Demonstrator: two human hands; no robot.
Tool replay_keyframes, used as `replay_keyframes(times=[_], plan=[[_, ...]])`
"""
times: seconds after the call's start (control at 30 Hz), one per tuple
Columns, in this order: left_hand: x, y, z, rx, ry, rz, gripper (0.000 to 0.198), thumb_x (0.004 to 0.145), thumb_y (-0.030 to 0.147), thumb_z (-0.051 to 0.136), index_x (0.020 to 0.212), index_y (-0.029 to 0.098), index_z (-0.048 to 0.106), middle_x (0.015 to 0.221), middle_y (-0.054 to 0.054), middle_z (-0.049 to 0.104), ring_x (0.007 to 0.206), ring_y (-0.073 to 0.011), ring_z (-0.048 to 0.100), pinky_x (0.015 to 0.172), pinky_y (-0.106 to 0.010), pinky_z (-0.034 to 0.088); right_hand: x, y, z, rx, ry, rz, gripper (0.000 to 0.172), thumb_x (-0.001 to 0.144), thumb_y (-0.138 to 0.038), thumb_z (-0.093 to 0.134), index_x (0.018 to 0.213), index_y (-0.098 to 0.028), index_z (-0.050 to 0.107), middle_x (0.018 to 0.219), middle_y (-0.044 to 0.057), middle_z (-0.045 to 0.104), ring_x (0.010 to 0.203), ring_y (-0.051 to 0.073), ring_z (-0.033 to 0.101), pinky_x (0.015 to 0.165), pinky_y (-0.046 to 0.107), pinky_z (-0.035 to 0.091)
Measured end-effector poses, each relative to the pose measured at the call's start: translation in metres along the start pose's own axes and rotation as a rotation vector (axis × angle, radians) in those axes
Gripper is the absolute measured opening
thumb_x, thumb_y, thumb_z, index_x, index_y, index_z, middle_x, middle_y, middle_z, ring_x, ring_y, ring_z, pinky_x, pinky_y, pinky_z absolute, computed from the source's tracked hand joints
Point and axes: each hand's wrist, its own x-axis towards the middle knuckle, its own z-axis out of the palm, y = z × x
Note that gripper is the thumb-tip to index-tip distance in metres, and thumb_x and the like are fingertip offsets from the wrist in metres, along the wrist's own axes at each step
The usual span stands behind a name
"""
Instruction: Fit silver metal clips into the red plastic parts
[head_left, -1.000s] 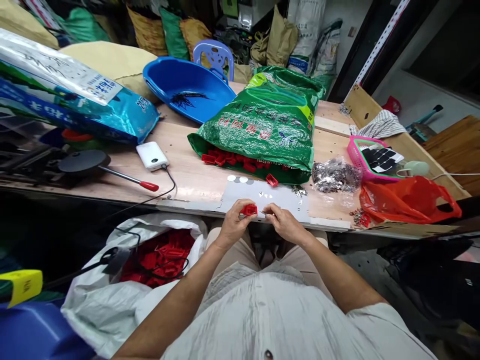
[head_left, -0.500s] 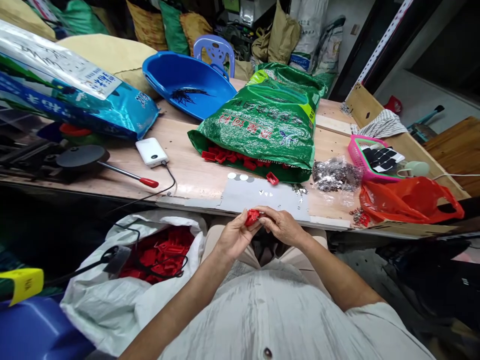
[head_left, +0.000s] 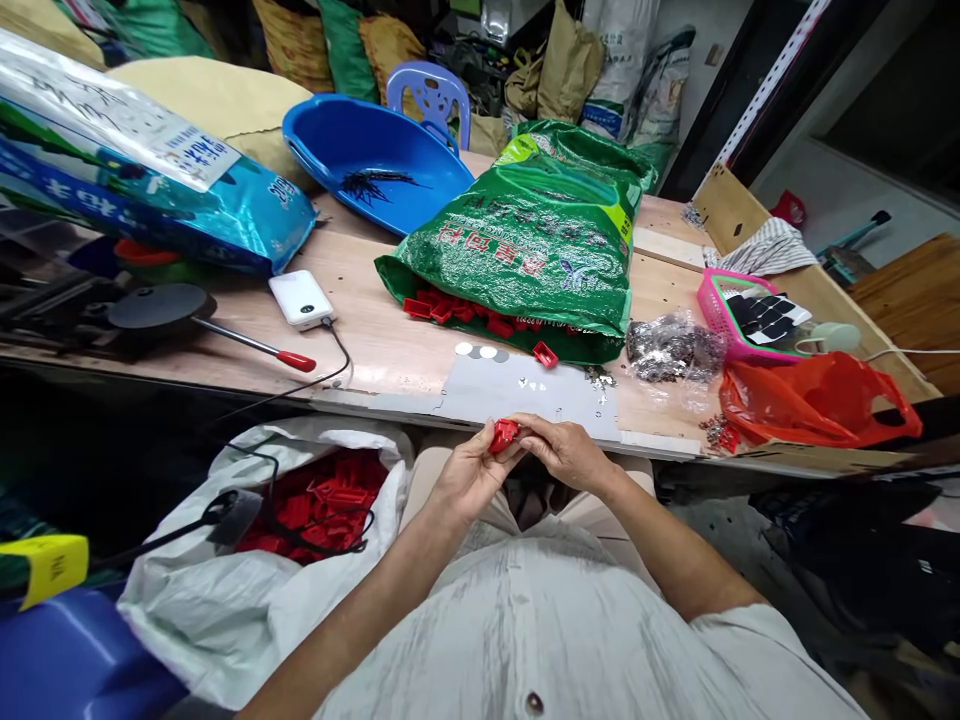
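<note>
Just in front of the table edge, my left hand is closed around a small red plastic part. My right hand meets it from the right, its fingers pinched at the part's right side; whatever tiny piece they may hold is hidden. On the grey sheet beyond my hands lie a few small metal pieces and pale round discs. One loose red part rests at the sheet's far edge, by the mouth of a green sack that holds several more red parts.
A white sack of red parts stands below the table at left, a black cable across it. On the table are a lever tool, a white power bank, a blue basin, a plastic bag of metal pieces, a pink basket and a red bag.
My right fingers have shifted slightly against the red part, which stays in my left hand. The camera view has moved a little; the things on the table look the same.
</note>
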Motion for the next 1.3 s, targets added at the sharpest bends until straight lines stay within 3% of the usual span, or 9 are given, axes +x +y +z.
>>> replay_keyframes(times=[0.2, 0.37, 0.47, 0.67, 0.8, 0.9, 1.03, 1.17, 1.3], plan=[[-0.001, -0.004, 0.002, -0.014, 0.011, 0.028, 0.025, 0.096, 0.016, 0.047, 0.081, 0.011, 0.067, 0.082, -0.007, 0.073, 0.078, -0.0149, 0.071, 0.093, -0.036, 0.057, 0.001, -0.001, 0.007, -0.072, 0.078, 0.022, 0.032, 0.100, -0.035, 0.042, 0.128, -0.031, 0.058, 0.118, -0.001, 0.070, 0.096, 0.018, 0.068, 0.081, 0.025, 0.046], [-0.002, -0.007, 0.000, 0.037, -0.007, 0.037, 0.019, 0.093, 0.018, 0.054, 0.081, 0.012, 0.067, 0.087, -0.008, 0.073, 0.085, -0.0186, 0.072, 0.099, -0.043, 0.053, 0.006, 0.007, 0.015, 0.129, 0.155, 0.028, 0.035, 0.101, -0.036, 0.036, 0.114, -0.025, 0.067, 0.098, 0.001, 0.073, 0.086, 0.015, 0.067, 0.078, 0.022, 0.046], [-0.001, -0.007, -0.003, 0.059, -0.009, 0.065, 0.016, 0.091, 0.018, 0.056, 0.081, 0.012, 0.066, 0.087, -0.008, 0.074, 0.084, -0.0186, 0.072, 0.098, -0.042, 0.054, 0.008, 0.009, 0.018, 0.241, 0.143, -0.008, 0.035, 0.101, -0.037, 0.037, 0.114, -0.024, 0.067, 0.097, 0.001, 0.071, 0.085, 0.014, 0.065, 0.078, 0.022, 0.045], [-0.002, 0.010, -0.026, 0.216, -0.027, 0.238, 0.017, 0.078, 0.022, 0.075, 0.071, 0.014, 0.061, 0.083, -0.005, 0.075, 0.086, -0.0198, 0.073, 0.098, -0.038, 0.053, 0.007, 0.007, 0.017, 0.165, 0.105, 0.101, 0.037, 0.099, -0.041, 0.041, 0.129, -0.026, 0.058, 0.074, -0.002, 0.064, 0.066, 0.014, 0.058, 0.067, 0.022, 0.041], [-0.007, 0.029, -0.047, 0.301, 0.098, 0.383, 0.028, 0.070, 0.026, 0.082, 0.068, 0.016, 0.056, 0.077, -0.004, 0.075, 0.082, -0.0188, 0.073, 0.095, -0.035, 0.054, 0.008, 0.009, 0.020, 0.092, 0.107, 0.120, 0.031, 0.095, -0.039, 0.051, 0.121, -0.026, 0.062, 0.069, -0.004, 0.060, 0.062, 0.013, 0.054, 0.063, 0.022, 0.038], [-0.011, 0.033, -0.051, 0.240, 0.136, 0.326, 0.020, 0.076, 0.024, 0.077, 0.073, 0.015, 0.059, 0.078, -0.004, 0.075, 0.081, -0.0186, 0.073, 0.093, -0.037, 0.055, 0.015, 0.007, 0.028, 0.125, 0.123, 0.059, 0.026, 0.091, -0.037, 0.057, 0.113, -0.025, 0.064, 0.077, -0.002, 0.063, 0.067, 0.013, 0.055, 0.066, 0.021, 0.039], [-0.013, 0.025, -0.039, 0.140, 0.115, 0.239, 0.009, 0.084, 0.019, 0.067, 0.078, 0.013, 0.063, 0.081, -0.006, 0.074, 0.081, -0.0186, 0.073, 0.086, -0.035, 0.058, 0.028, -0.001, 0.041, 0.210, 0.199, -0.030, 0.027, 0.088, -0.037, 0.061, 0.110, -0.022, 0.063, 0.092, 0.002, 0.065, 0.074, 0.013, 0.056, 0.069, 0.023, 0.042], [-0.013, 0.017, -0.028, 0.085, 0.102, 0.243, 0.007, 0.085, 0.014, 0.065, 0.079, 0.012, 0.064, 0.082, -0.005, 0.074, 0.071, -0.0143, 0.071, 0.078, -0.029, 0.060, 0.035, -0.006, 0.048, 0.269, 0.230, -0.092, 0.020, 0.087, -0.035, 0.062, 0.102, -0.021, 0.062, 0.095, 0.002, 0.065, 0.082, 0.014, 0.058, 0.074, 0.024, 0.043], [-0.013, 0.012, -0.030, 0.045, 0.110, 0.214, 0.011, 0.087, 0.016, 0.063, 0.077, 0.012, 0.065, 0.081, -0.006, 0.074, 0.070, -0.0150, 0.071, 0.079, -0.032, 0.060, 0.036, -0.006, 0.051, 0.302, 0.237, -0.082, 0.014, 0.087, -0.033, 0.063, 0.094, -0.021, 0.063, 0.091, 0.001, 0.065, 0.083, 0.014, 0.059, 0.076, 0.024, 0.044]])
